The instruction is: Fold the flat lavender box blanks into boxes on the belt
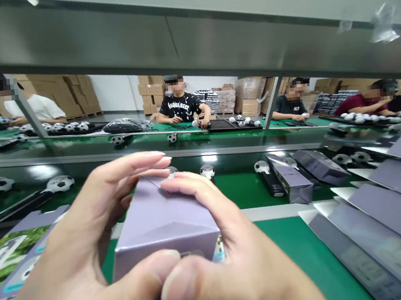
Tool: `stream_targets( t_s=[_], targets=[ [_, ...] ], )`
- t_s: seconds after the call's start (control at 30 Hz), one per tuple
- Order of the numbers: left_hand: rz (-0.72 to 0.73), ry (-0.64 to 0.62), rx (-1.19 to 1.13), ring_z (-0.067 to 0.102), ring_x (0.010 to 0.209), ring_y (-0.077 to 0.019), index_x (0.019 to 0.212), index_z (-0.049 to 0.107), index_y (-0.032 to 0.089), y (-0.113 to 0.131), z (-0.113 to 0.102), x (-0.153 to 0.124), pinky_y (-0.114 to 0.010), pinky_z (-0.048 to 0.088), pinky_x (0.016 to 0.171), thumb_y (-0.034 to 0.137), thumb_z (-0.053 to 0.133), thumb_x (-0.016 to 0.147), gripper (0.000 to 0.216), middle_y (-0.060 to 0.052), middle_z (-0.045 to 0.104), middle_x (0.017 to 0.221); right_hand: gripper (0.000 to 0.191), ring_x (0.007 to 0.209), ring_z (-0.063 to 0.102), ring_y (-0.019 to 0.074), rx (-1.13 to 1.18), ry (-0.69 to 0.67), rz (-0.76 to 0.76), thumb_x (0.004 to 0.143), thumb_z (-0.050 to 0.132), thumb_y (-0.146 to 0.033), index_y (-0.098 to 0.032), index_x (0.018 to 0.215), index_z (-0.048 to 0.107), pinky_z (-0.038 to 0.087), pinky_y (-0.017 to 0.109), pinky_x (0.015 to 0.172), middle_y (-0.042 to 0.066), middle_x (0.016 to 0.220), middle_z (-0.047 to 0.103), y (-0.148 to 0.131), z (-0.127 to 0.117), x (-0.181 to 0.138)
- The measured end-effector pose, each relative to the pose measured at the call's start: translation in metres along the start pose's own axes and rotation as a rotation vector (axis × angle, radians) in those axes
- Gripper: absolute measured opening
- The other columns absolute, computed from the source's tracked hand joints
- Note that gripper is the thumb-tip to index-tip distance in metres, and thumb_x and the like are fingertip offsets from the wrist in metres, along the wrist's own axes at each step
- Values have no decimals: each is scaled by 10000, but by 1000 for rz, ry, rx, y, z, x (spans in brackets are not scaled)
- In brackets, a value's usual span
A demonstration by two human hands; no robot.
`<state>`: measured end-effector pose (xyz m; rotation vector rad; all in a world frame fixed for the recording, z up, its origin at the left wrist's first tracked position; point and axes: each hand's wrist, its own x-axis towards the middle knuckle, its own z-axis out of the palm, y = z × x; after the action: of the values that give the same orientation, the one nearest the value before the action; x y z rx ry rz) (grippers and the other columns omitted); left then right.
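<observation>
Between my two hands is a small lilac cardboard box (pixel 164 216), its end with folded flaps turned up toward me. My left hand (pixel 84 243) wraps the box's left side, fingers over the far edge and thumb on the near face. From the right, my right hand (pixel 232 247) grips it too, fingertips on the top near the far flap edge. Both thumbs meet at the near side. The lower part of the box is mostly hidden by my hands.
Flat lilac cartons (pixel 383 216) are stacked at right, and printed ones (pixel 14 255) lie at left. Beyond, a green conveyor (pixel 236 184) carries football-headed devices (pixel 60 183) and lilac boxes (pixel 293 178). Several people sit across, below a metal shelf (pixel 188 36).
</observation>
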<state>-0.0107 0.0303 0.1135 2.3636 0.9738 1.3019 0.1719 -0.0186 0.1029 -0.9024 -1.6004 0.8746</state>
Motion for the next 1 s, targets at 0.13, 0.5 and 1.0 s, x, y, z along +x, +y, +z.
stream_targets(
  t_s=[0.13,0.5,1.0],
  targets=[
    [-105,-28,46,529,1298,-275,1374,326,486,-12,5,5,-371,520,1042,691,513,821,619,49,503,1421,592,1171,559,172,-254,152,-5,721,789,-463,-444,1236,499,526,292,928,-64,1300,518,8,-22,1],
    [-506,-936,445,620,1150,-304,1436,397,196,-52,58,3,-540,492,980,494,498,934,592,-148,634,1262,460,1032,658,383,-1028,-182,677,916,522,-297,-92,1328,505,510,553,864,213,1107,663,55,-14,11],
    [-511,-1018,369,622,1100,-257,1421,392,201,-48,69,-1,-508,495,981,454,517,953,546,-113,614,1238,569,1165,591,276,-1028,-173,852,948,532,-419,-151,1427,384,486,505,987,153,1301,569,73,-13,12]
  ],
)
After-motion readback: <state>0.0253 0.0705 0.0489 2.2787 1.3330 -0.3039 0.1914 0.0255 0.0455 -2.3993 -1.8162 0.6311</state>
